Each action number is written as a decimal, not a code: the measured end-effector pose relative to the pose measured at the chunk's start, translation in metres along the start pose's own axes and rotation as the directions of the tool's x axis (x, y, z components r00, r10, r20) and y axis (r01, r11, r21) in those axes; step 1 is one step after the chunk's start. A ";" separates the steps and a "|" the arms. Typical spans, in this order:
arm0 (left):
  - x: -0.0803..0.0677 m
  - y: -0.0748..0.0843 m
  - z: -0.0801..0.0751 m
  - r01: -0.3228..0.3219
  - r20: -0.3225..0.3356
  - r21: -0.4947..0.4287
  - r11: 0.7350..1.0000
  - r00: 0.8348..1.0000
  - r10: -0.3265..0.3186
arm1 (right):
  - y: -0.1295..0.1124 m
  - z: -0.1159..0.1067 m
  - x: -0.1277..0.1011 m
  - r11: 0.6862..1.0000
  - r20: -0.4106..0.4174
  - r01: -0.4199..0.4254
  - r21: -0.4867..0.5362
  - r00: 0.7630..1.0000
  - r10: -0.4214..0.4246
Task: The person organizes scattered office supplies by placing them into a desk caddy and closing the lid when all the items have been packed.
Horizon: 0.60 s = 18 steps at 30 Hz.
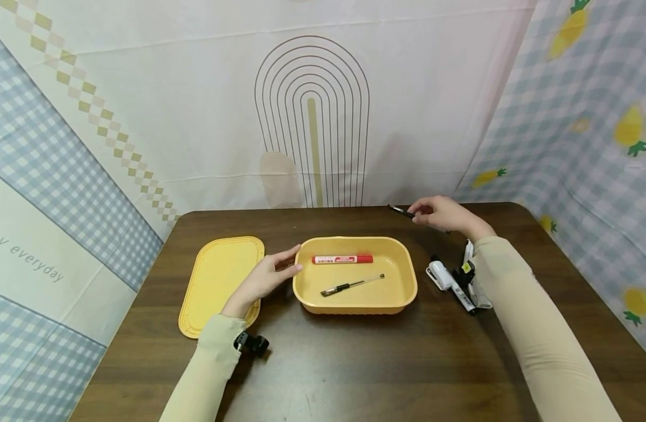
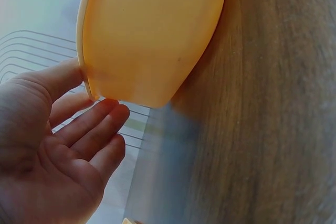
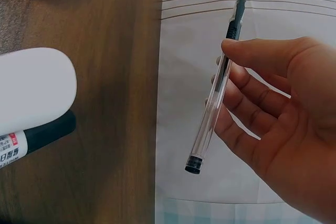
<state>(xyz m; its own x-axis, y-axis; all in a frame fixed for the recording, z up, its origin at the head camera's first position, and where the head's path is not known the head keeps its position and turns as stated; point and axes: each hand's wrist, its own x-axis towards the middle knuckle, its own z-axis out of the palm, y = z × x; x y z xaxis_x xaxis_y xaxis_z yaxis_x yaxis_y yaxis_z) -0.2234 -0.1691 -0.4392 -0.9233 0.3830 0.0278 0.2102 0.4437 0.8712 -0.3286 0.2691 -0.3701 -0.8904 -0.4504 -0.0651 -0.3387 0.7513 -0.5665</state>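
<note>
My right hand (image 1: 443, 214) pinches a clear-barrelled gel pen with a black cap (image 3: 212, 103) between thumb and fingers, raised near the table's back edge. My left hand (image 1: 267, 275) touches the left end of a yellow plastic box (image 1: 354, 306), thumb and index fingertip at its rim, the other fingers loosely bent in the left wrist view. Inside the box lie a red and white whiteboard marker (image 1: 342, 259) and, in front of it, another clear gel pen (image 1: 352, 285).
Below my right forearm lie a white stapler-like object (image 1: 438, 274), a black-and-white marker (image 1: 462, 298) and other small items, partly hidden by the sleeve. A flat yellow lid (image 1: 217, 275) lies left of the box. Patterned cloth (image 1: 212, 117) hangs behind the brown table (image 1: 354, 369).
</note>
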 end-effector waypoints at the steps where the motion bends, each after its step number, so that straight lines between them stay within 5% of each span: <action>1: 0.000 0.000 0.000 0.001 0.000 0.003 1.000 1.000 -0.001 | -0.001 -0.001 0.000 1.000 0.000 -0.003 0.001 1.000 0.003; 18: 0.001 0.001 0.000 0.007 0.009 0.013 1.000 1.000 -0.007 | -0.022 -0.003 0.008 0.999 -0.047 0.044 0.026 0.998 -0.043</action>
<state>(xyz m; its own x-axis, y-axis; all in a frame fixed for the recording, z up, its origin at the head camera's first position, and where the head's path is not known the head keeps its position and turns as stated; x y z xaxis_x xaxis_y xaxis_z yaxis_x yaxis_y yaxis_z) -0.2241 -0.1682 -0.4387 -0.9219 0.3871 0.0170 0.2078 0.4568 0.8650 -0.3290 0.2508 -0.3556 -0.8884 -0.4591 -0.0020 -0.3696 0.7178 -0.5900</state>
